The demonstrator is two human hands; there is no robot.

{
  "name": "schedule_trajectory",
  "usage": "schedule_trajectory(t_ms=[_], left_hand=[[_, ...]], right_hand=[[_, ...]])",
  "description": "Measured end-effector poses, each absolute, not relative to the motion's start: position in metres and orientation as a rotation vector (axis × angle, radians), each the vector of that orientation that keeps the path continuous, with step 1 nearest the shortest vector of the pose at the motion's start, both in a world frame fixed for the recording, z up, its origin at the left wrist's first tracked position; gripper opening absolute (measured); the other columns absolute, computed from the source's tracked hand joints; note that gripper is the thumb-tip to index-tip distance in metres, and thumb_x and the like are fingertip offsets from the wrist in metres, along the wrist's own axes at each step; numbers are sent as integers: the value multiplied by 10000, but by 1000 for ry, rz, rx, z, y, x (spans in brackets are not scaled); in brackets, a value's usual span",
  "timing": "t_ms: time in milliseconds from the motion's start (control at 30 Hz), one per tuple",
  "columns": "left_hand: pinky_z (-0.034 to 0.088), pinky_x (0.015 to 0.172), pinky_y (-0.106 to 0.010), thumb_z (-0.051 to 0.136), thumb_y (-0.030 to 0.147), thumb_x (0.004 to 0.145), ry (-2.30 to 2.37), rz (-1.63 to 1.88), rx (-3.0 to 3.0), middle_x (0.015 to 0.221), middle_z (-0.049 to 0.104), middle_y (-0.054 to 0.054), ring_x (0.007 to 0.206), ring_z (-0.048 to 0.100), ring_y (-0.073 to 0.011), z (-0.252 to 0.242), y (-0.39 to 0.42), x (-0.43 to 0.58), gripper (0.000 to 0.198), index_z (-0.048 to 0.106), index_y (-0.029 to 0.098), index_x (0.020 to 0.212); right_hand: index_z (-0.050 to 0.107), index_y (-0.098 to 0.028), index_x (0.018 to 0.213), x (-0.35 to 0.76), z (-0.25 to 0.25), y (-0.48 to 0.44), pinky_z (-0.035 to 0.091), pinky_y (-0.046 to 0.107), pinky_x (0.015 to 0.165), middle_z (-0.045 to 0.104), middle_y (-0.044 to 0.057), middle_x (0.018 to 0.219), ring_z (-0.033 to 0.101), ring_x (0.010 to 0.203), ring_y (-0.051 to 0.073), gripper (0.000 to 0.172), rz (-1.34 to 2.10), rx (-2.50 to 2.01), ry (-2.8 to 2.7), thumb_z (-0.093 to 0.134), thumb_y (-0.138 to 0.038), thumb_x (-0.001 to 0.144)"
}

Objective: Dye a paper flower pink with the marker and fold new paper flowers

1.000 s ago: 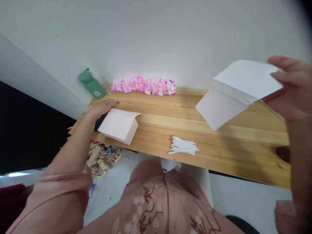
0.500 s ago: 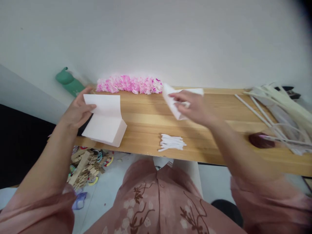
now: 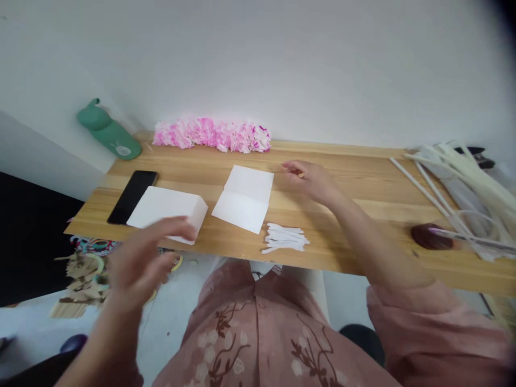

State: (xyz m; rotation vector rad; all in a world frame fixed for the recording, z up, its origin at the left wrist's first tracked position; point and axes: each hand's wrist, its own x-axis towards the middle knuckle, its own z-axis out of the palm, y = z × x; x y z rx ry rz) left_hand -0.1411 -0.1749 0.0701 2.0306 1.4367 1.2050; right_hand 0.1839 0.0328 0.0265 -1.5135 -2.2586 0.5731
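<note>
A folded white paper sheet (image 3: 245, 198) lies flat on the wooden table (image 3: 355, 183). My right hand (image 3: 312, 179) rests on the table just right of the sheet's far corner, fingers stretched out and holding nothing. A white stack of paper (image 3: 167, 210) sits at the left, beside a black phone (image 3: 132, 195). My left hand (image 3: 141, 263) hovers blurred in front of the stack, off the table edge, fingers apart and empty. A small bundle of white strips (image 3: 284, 238) lies near the front edge.
A row of pink-and-white paper flowers (image 3: 212, 134) lines the wall. A green bottle (image 3: 108, 130) lies at the back left. White sticks (image 3: 455, 177) and a dark red object (image 3: 430, 236) are on the right. Wooden craft pieces (image 3: 83, 269) lie on the floor.
My right hand laid its white sheet flat on the table and let go. My left hand released the sheet on the stack and drew back toward me; the phone is now uncovered.
</note>
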Motion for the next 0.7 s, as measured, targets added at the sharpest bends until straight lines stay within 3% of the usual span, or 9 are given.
schedule_trajectory(t_ms=[67,167,267,400,567,700], left_hand=[[524,901,-384,562,233,864,1277,969,2316,1098,682,-47,1058,617,-206,53,-163,-98,299,610,263,1158],[496,919,-395,493,184,894,1256,867,2484,1071,689,-82,1034,611,-208,24,-130,-59,258,626,185,1115],[485,905,-402,435,197,918,1395,721,2519,1093,686,-91,1037,607,-223,10,-98,-46,270,635,170,1096],[438,949,-419,420,189,912,1464,526,2553,1169,655,-90,1088,575,-239,8,-73,-41,303,623,169,1137],[394,943,-417,429,207,905,1443,414,2628,1167,628,-95,1088,547,-251,4,-56,-28,313,606,184,1163],[387,863,-418,466,304,905,1490,272,2696,1019,632,-101,982,564,-266,3,-48,-22,324,583,206,1191]], right_hand=[[611,-198,1218,171,16,43,467,338,763,700,95,1100,644,951,250,414,533,-1581,-2363,531,-388,859],[630,-197,1134,147,5,51,439,317,695,691,113,1090,628,920,258,439,429,-1687,-2411,586,-484,805],[649,-211,960,132,4,50,387,290,636,704,88,959,611,816,224,285,463,-1688,-2458,589,-438,797],[612,-186,816,138,9,42,362,267,617,675,33,811,561,706,162,160,716,-1440,-2354,570,-338,789],[605,-185,924,162,6,33,460,288,637,669,13,822,575,704,157,282,1183,-1185,-1772,635,-399,742],[622,-197,940,171,-1,30,519,298,638,699,23,861,616,747,169,360,1445,-1091,-1468,730,-417,676]])
